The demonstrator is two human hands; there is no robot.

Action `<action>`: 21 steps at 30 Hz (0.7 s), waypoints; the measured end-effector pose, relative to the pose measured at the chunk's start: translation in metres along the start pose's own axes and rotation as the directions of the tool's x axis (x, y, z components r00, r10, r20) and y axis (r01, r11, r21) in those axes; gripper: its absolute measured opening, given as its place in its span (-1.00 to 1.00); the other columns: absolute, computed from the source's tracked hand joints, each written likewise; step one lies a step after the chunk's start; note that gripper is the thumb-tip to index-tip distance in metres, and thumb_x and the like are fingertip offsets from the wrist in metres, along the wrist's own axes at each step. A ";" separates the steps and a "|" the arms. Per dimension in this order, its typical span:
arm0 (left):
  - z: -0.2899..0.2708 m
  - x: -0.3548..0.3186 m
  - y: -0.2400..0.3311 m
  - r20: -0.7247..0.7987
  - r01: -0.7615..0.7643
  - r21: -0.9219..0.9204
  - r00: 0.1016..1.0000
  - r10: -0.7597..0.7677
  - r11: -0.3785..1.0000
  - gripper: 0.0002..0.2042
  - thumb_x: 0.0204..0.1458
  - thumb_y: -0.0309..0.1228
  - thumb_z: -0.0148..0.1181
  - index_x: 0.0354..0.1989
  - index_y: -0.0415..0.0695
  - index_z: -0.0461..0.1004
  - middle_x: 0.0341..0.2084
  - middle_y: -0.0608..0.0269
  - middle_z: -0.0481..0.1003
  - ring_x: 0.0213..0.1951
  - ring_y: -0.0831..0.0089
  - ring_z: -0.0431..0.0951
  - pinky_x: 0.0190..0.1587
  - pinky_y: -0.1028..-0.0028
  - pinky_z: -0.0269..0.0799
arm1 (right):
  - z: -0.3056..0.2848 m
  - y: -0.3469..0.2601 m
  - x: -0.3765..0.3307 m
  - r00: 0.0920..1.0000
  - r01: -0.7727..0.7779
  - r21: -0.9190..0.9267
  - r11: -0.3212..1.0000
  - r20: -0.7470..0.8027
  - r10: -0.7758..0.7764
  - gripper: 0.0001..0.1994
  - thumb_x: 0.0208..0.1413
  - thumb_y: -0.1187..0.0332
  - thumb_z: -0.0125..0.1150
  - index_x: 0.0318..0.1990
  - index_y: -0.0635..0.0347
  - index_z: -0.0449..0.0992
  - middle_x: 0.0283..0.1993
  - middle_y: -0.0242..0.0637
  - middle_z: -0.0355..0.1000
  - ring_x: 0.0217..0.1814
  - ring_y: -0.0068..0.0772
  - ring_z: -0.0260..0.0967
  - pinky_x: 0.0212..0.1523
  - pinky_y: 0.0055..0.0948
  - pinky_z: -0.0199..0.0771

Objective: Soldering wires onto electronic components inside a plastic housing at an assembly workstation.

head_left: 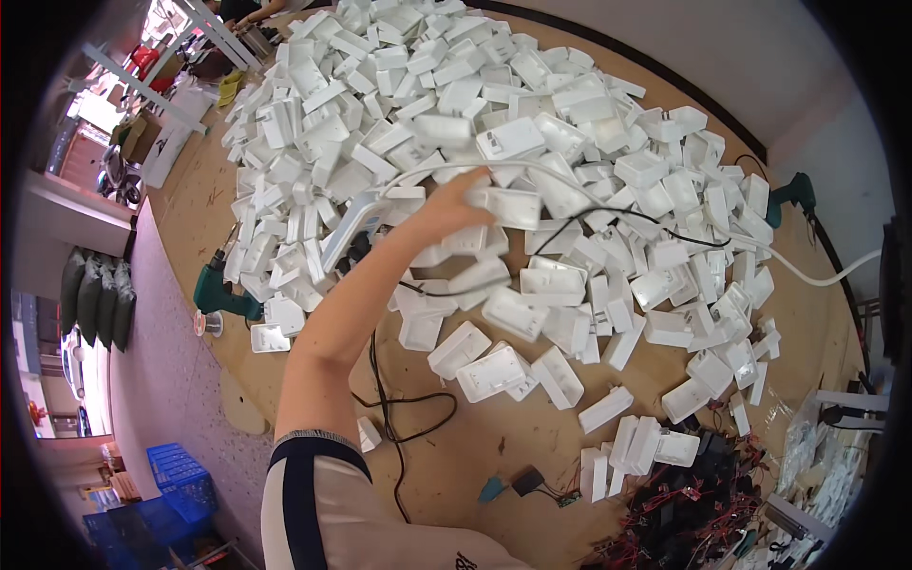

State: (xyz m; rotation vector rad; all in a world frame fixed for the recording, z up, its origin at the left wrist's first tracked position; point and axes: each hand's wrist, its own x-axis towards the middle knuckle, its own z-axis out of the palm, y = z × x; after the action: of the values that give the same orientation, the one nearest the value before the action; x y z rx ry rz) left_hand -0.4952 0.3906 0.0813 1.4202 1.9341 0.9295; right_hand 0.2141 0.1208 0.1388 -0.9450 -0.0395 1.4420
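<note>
My left arm reaches up into a large heap of white plastic cases (pixel 399 71). My left hand (pixel 456 204) grips the left end of one white plastic case (pixel 513 208), with fingers above and thumb below; hand and case are slightly blurred. A white hose (pixel 570 175) arches past the fingers and runs off to the right. Beside my forearm lies a pale grey, long-bodied tool (pixel 348 231), partly hidden by the arm. A black cable (pixel 655 220) crosses the heap on the right of the hand. My right hand is out of the picture.
Green power drills lie at the heap's left (pixel 223 293) and right (pixel 792 198). A wire spool (pixel 208 324) sits by the left table edge. Black parts with red wires (pixel 684 499) pile up at near right. A loose black cable (pixel 388 404) trails near my body; blue crates (pixel 180 480) stand on the floor.
</note>
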 end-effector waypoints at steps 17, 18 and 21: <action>-0.043 0.076 -0.033 -0.849 0.631 0.356 0.527 -0.044 0.689 -0.32 -0.10 0.01 0.15 0.15 -0.15 0.21 0.17 -0.04 0.15 0.14 -0.01 0.20 0.12 0.08 0.13 | 0.042 0.015 -0.008 0.978 0.056 0.054 0.997 0.200 -0.066 -0.69 0.12 0.30 0.04 0.01 0.16 0.30 -0.11 -0.23 0.28 -0.45 -0.34 0.08 -0.51 -0.34 0.09; -0.057 0.078 -0.035 -0.883 0.649 0.302 0.467 -0.052 0.699 -0.33 -0.12 0.04 0.16 0.09 -0.18 0.29 0.12 0.00 0.24 0.12 0.04 0.25 0.10 0.03 0.13 | 0.033 0.008 -0.009 0.978 0.067 0.048 0.997 0.194 -0.076 -0.69 0.12 0.30 0.04 0.01 0.16 0.30 -0.11 -0.23 0.28 -0.45 -0.34 0.08 -0.51 -0.34 0.09; -0.105 0.090 -0.062 -0.499 0.715 0.222 0.668 -0.553 0.663 -0.25 -0.19 0.14 0.18 0.09 -0.17 0.28 0.02 -0.03 0.36 0.04 0.06 0.37 0.06 0.07 0.20 | 0.007 -0.002 -0.011 0.996 0.081 0.129 0.988 0.009 -0.083 -0.70 0.13 0.28 -0.01 0.00 0.15 0.31 -0.11 -0.25 0.29 -0.45 -0.34 0.08 -0.53 -0.34 0.07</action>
State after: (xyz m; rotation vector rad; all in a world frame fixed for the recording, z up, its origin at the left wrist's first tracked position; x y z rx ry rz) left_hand -0.6367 0.4435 0.0919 0.5926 2.7942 0.4870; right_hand 0.2104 0.1157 0.1497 -0.8185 0.0037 1.3586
